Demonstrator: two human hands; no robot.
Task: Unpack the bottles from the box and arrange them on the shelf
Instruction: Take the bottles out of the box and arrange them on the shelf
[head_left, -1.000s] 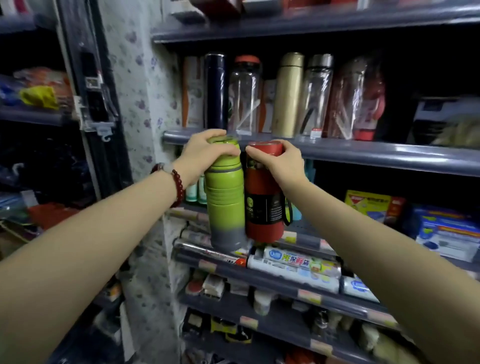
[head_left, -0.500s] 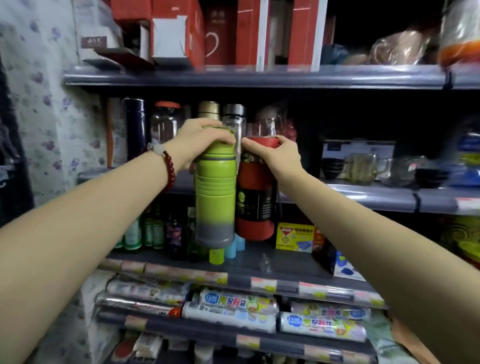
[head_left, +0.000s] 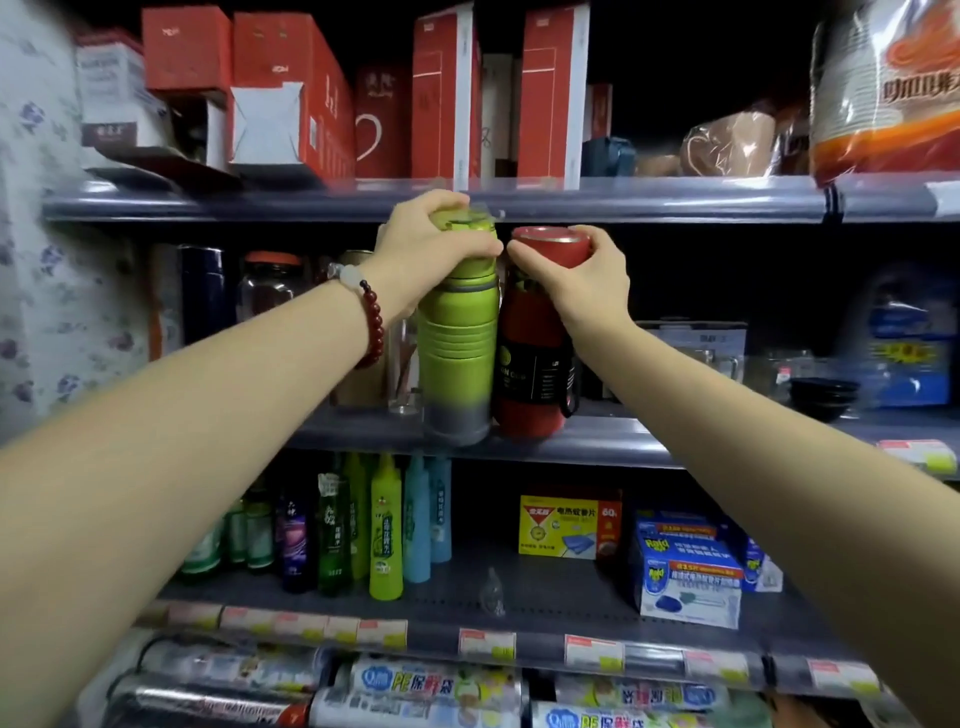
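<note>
At the front edge of the middle shelf (head_left: 597, 441), the left hand (head_left: 426, 249) grips the green bottle (head_left: 457, 358) by its cap while the right hand (head_left: 576, 275) clasps the red bottle (head_left: 535, 374) by its lid, the two bottles side by side and touching.

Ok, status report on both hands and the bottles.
Left hand grips green bottle by cap. Right hand grips red bottle. Both at shelf edge; glass bottles behind.

Red boxes (head_left: 291, 98) stand in a row up high. Small green and blue spray bottles (head_left: 384, 525) stand lower down, near a yellow and red box (head_left: 569, 525). Rolls of bags (head_left: 431, 686) lie at the bottom.
</note>
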